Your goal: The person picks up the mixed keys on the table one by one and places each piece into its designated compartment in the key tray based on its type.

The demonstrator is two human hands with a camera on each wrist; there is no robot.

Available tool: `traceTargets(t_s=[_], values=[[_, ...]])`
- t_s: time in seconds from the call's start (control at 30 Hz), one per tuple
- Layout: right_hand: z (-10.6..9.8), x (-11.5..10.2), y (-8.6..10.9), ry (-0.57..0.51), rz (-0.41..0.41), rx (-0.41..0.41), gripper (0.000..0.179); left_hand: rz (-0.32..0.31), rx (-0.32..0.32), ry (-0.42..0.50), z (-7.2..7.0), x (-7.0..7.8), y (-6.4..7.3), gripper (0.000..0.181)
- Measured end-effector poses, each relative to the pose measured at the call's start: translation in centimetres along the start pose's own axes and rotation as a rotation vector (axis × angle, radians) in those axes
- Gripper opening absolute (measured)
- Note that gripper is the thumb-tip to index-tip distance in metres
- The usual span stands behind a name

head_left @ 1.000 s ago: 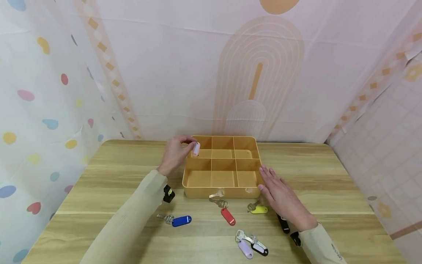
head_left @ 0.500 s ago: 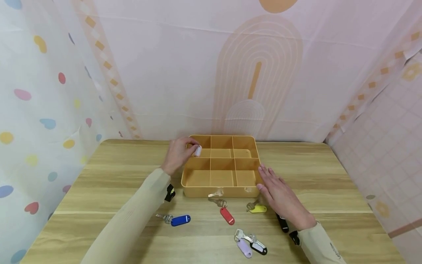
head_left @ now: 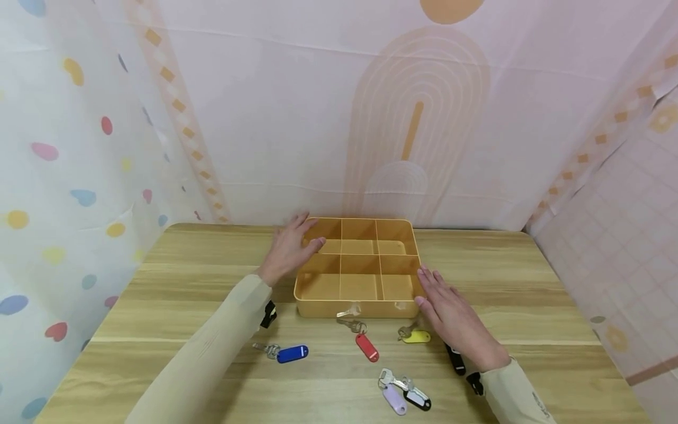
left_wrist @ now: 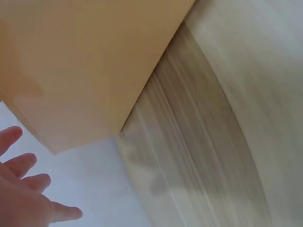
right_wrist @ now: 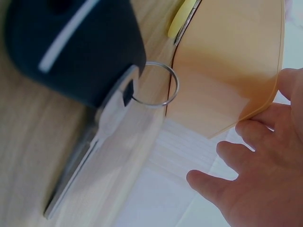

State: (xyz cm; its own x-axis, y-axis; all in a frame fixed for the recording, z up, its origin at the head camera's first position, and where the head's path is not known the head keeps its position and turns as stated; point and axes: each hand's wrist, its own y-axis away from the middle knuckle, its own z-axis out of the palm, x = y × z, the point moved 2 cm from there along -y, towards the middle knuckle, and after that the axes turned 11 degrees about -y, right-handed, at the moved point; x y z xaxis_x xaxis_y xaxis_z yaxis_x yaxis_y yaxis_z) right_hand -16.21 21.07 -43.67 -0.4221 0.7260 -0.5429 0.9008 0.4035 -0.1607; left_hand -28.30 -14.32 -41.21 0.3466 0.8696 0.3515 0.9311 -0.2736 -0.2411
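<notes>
A yellow-orange storage box with several compartments stands on the table. Over its back left corner my left hand is spread, fingers loose and nothing in them. No white key tag shows in the back left compartment, which that hand partly covers. My right hand lies with extended fingers against the box's right side; in the right wrist view its fingertips touch the rim. Keys with a red tag and a yellow tag lie before the box. Close to the right wrist camera is a key with a black tag.
Keys with a blue tag lie front left. Nearer the front, a lilac tag and a black-rimmed tag lie together with their keys. Another black tag is beside the right wrist. A patterned curtain hangs behind the table.
My left hand, which pinched a white key tag over the back left compartment, has let it go and spread its fingers. The right hand has stayed at the box's side.
</notes>
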Motion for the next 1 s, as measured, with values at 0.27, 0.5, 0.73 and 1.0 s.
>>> traceTargets(t_s=[0.27,0.5,0.73,1.0], values=[[0.0,0.1,0.0,-0.005,-0.002,-0.001,0.061,0.035,-0.01,0.005,-1.1,-0.1,1.9,0.069],[0.1,0.2,-0.2,0.0,-0.007,0.005,0.061,0.064,-0.01,0.013,-2.5,-0.2,4.7,0.07],[0.3,0.3,-0.3,-0.001,-0.01,0.01,0.061,0.096,-0.003,-0.039,-3.2,-0.9,7.8,0.07],[0.3,0.5,-0.4,-0.004,-0.009,0.014,0.061,0.124,0.036,-0.076,-3.7,-1.8,10.6,0.068]])
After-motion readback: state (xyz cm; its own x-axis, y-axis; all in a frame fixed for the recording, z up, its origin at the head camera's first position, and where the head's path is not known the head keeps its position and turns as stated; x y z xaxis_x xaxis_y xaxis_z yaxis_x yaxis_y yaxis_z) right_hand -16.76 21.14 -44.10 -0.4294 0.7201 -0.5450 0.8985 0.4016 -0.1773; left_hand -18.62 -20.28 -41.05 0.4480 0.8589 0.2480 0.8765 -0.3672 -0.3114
